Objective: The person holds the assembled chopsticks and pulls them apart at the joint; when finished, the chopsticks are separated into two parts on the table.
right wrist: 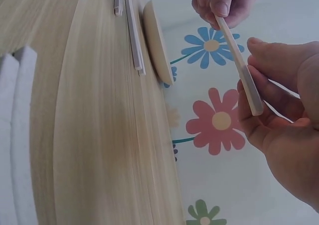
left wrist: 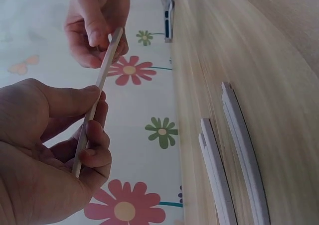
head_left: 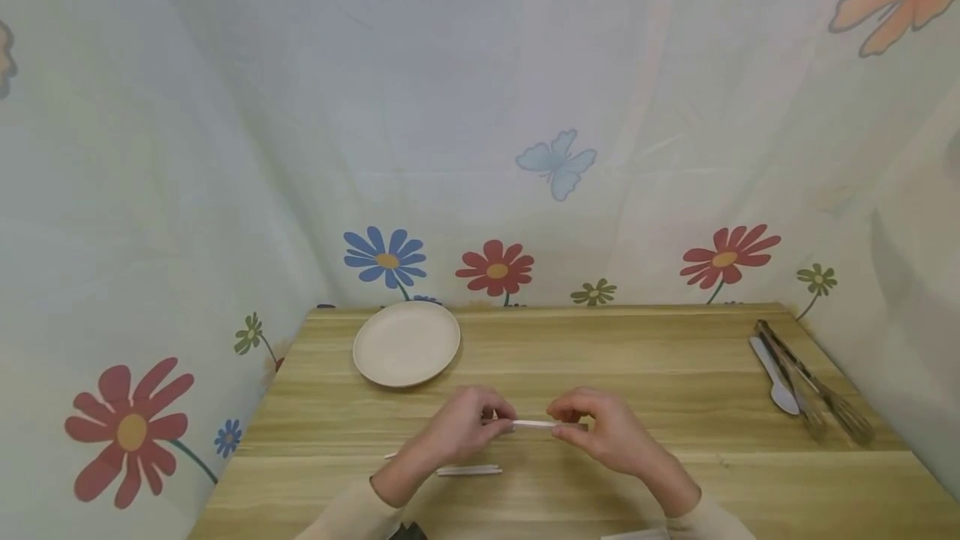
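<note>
Nearest the left wrist camera, your left hand [head_left: 468,423] has its fingers [left wrist: 97,130] curled in a pinch on a slim pale stick [head_left: 534,424], held above the wood-grain bench [head_left: 600,365]. Your right hand [head_left: 609,432] is at the stick's other end, fingers loosely bent, thumb apart from it. More white sticks [head_left: 470,471] lie below, near your left forearm. Farther off sit a round cream plate [head_left: 407,344] and, towards the right edge, a white spoon [head_left: 784,398] beside dark-handled utensils [head_left: 825,397]. Around your bench hangs a curtain [head_left: 442,65] printed with flowers and butterflies.
</note>
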Demonstrator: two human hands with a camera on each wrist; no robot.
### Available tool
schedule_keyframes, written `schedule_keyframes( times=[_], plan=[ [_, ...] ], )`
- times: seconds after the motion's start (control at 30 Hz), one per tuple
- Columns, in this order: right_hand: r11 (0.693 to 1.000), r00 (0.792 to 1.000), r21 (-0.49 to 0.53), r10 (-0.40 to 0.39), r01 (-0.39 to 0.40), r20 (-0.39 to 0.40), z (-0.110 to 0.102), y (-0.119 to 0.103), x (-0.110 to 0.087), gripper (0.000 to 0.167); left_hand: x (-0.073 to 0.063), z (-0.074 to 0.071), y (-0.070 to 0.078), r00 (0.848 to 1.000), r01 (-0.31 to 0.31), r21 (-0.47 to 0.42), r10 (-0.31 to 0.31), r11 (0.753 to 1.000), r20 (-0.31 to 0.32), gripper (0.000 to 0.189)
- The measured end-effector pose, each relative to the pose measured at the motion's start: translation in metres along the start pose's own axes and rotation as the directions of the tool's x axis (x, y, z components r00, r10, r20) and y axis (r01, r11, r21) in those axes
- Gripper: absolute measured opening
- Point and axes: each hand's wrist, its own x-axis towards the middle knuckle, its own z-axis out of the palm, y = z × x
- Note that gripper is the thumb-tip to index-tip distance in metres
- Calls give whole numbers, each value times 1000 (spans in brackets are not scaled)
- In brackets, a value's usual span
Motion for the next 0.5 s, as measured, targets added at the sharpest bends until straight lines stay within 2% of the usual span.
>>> schedule_keyframes(
  times=[0.33,0.5],
  plan=[
    [996,996,-31,-89,89,-1,4,1,1,11,0,4,6,998,-40,8,41,999,-40,6],
    [989,992,-87,-122,120,-20,10,-2,-2,15,-2,10,10,997,-13,46,16,999,-76,5]
  ],
)
